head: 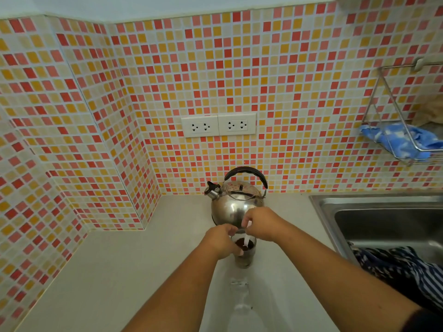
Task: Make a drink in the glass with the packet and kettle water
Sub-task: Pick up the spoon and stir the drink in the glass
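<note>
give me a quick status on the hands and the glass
Left hand gripping glass rim. Right hand holding white spoon in the dark drink. Kettle standing just behind, nothing blocking.

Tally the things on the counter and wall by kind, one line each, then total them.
Kettle: 1
Glass: 1
Spoon: 1
Wall sockets: 2
Wire rack: 1
Blue cloth: 1
Total: 7

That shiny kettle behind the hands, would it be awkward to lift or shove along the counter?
The kettle looks like rigid polished steel, so probably slippery on its body. Its arched black handle stands upright and should give a firm hold. Its round, broad base suggests it slides rather than tips; weight depends on unseen water.
</note>
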